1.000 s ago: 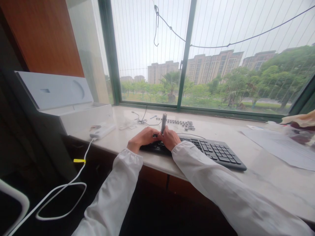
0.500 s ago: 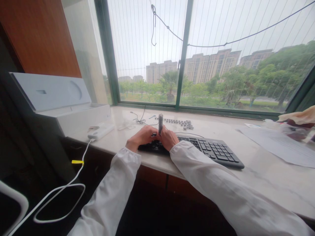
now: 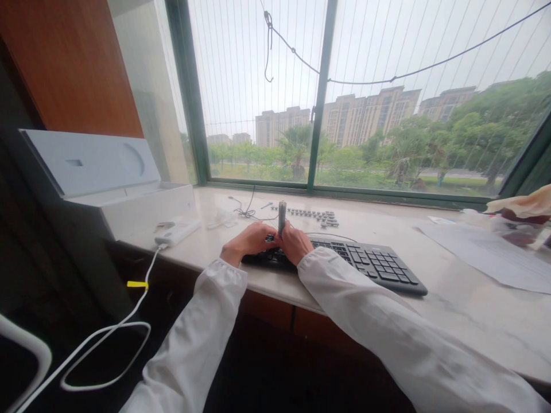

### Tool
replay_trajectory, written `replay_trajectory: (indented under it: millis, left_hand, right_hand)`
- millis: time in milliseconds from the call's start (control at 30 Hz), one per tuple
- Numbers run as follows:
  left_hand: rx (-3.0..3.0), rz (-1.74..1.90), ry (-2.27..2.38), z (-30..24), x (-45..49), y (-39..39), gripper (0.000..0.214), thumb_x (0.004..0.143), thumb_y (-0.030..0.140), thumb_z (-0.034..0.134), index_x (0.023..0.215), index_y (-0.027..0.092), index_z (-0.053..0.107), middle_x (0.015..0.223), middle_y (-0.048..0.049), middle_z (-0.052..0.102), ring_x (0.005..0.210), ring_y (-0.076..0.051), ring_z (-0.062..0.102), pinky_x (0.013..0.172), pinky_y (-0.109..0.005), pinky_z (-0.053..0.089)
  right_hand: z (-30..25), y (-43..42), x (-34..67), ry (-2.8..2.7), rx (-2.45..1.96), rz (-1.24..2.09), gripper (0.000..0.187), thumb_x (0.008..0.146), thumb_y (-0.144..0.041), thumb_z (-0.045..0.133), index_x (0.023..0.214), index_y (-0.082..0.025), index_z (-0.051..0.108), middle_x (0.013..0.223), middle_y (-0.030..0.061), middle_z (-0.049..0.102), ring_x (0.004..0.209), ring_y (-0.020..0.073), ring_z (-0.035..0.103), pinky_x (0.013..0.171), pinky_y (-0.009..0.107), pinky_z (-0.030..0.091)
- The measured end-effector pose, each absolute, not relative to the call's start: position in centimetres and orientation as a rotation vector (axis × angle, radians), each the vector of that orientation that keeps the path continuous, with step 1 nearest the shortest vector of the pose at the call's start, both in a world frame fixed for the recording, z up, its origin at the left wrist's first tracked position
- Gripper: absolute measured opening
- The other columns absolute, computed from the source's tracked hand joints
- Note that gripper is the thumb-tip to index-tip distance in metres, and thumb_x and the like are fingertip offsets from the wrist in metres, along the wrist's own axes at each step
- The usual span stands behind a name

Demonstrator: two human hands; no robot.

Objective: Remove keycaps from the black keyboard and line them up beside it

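A black keyboard (image 3: pixel 390 267) lies on the pale stone-patterned counter, its left part covered by my hands. My right hand (image 3: pixel 295 243) is closed around a grey cylindrical tool (image 3: pixel 282 217) that stands upright over the keyboard. The tool's lower end is hidden behind the fingers, so its kind does not show. My left hand (image 3: pixel 253 240) rests on the keyboard's left part with curled fingers, its thumb and fingertips close to the foot of the tool. Whatever those fingers pinch is too small to make out. Behind the hands, small keycaps (image 3: pixel 316 214) lie in rows.
A thin dark cable (image 3: pixel 246 212) curls behind my left hand. On the left are an open white box (image 3: pixel 142 209) and a white power strip (image 3: pixel 174 233) with a white cord (image 3: pixel 142 295). Paper sheets (image 3: pixel 486 252) lie to the right, below the window.
The grey tool and both hands stay at nearly the same spot, with only a very slight shift of the tool. The keyboard has not moved.
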State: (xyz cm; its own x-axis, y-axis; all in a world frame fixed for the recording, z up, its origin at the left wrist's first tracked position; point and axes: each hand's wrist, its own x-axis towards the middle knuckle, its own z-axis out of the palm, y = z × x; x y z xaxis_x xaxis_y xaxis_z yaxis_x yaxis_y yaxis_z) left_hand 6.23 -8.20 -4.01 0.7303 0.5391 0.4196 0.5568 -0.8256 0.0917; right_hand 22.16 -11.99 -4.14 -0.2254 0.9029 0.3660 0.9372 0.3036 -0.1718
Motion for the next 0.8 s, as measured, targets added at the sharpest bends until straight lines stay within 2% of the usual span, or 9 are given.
replay_trajectory:
  millis: [200, 367, 567, 800]
  left_hand:
    - [-2.95, -0.668, -0.964, -4.0, 6.16, -7.99, 0.012, 0.082, 0.024, 0.058, 0.08, 0.019, 0.069, 0.084, -0.0023, 0.072, 0.077, -0.016, 0.064, 0.079, -0.026, 0.046]
    - [-2.928, -0.696, -0.877, -3.82, 6.09, -8.07, 0.011, 0.082, 0.024, 0.059, 0.078, 0.019, 0.067, 0.085, -0.0023, 0.071, 0.082, -0.015, 0.064, 0.086, -0.027, 0.045]
    - [-2.912, -0.775, -0.779, -3.8, 5.98, -8.51, 0.009, 0.084, 0.022, 0.058, 0.079, 0.019, 0.066, 0.089, -0.0029, 0.07, 0.087, -0.016, 0.063, 0.087, -0.027, 0.045]
    - [-3.006, -0.812, -0.793, -3.77, 5.84, -7.8, 0.007, 0.082, 0.02, 0.06, 0.079, 0.018, 0.067, 0.091, -0.0013, 0.071, 0.084, -0.014, 0.063, 0.082, -0.024, 0.046]
  right_hand:
    - [-3.88, -12.23, 22.11, -2.19, -1.659, -0.08, 0.021, 0.094, -0.027, 0.041, 0.107, -0.011, 0.043, 0.09, 0.015, 0.069, 0.085, 0.0273, 0.068, 0.065, 0.03, 0.043]
    - [-3.69, -12.41, 22.06, -2.183, -1.648, -0.066, 0.02, 0.095, -0.027, 0.04, 0.108, -0.012, 0.043, 0.091, 0.0141, 0.069, 0.084, 0.0265, 0.068, 0.065, 0.03, 0.043]
    - [-3.48, -12.56, 22.01, -2.18, -1.66, -0.066, 0.021, 0.096, -0.028, 0.04, 0.107, -0.011, 0.044, 0.09, 0.0139, 0.069, 0.084, 0.0262, 0.068, 0.063, 0.029, 0.041]
    - [-3.82, -12.33, 22.16, -2.171, -1.628, -0.081, 0.02, 0.096, -0.029, 0.04, 0.106, -0.012, 0.044, 0.088, 0.0127, 0.069, 0.081, 0.0252, 0.068, 0.061, 0.028, 0.04]
